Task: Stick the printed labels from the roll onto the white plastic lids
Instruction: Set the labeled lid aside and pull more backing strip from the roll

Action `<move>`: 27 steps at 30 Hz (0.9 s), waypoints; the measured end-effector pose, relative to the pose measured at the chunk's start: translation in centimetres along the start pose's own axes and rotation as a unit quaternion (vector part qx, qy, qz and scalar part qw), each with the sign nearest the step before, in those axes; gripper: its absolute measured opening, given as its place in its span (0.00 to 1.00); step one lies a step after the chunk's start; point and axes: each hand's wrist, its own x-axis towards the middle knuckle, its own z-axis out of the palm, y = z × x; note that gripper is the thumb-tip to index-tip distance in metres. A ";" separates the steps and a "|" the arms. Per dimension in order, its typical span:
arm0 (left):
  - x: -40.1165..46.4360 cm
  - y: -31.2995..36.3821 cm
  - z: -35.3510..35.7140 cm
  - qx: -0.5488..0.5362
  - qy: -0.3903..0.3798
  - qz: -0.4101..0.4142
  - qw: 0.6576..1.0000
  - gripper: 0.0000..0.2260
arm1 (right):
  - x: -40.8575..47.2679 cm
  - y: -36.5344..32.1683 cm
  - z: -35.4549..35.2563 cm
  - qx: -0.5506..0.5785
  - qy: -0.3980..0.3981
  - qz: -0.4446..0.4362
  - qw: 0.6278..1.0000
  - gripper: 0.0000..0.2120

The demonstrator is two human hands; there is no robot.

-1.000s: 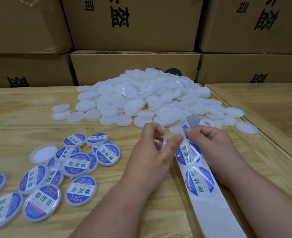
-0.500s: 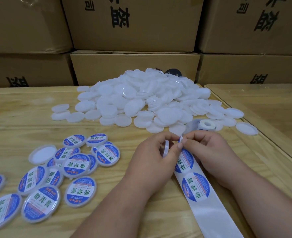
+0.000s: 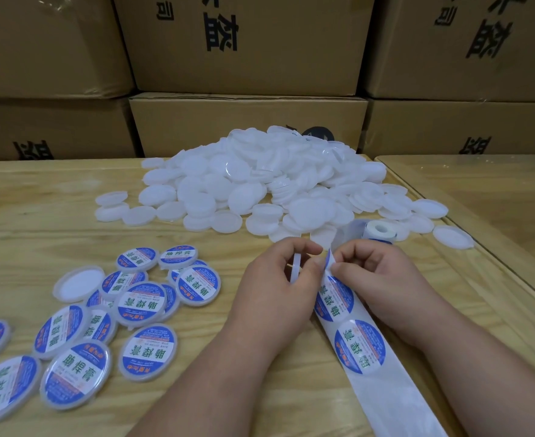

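Note:
My left hand (image 3: 280, 285) grips a white plastic lid (image 3: 296, 267) on edge between thumb and fingers. Beside it my right hand (image 3: 376, 279) pinches the lifted edge of a round blue and white label (image 3: 335, 298) on the backing strip (image 3: 382, 386), which runs from the roll (image 3: 380, 231) toward me. A second label (image 3: 359, 346) lies flat on the strip below. A big pile of plain white lids (image 3: 260, 184) sits behind the hands. Several labelled lids (image 3: 140, 302) lie at the left.
Both hands work over a light wooden table (image 3: 39, 222). One unlabelled lid (image 3: 78, 283) lies upside down among the labelled ones. Stacked cardboard boxes (image 3: 247, 42) wall off the back. A second table surface (image 3: 496, 190) adjoins at the right.
Both hands have come lower and closer together, and the strip has slid toward me. The label's top edge has lifted off the backing under my right fingers.

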 end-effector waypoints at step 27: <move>0.5 0.5 -0.7 -0.103 0.172 -0.053 0.978 0.15 | 0.4 0.9 0.2 -0.007 0.079 -0.036 0.996 0.11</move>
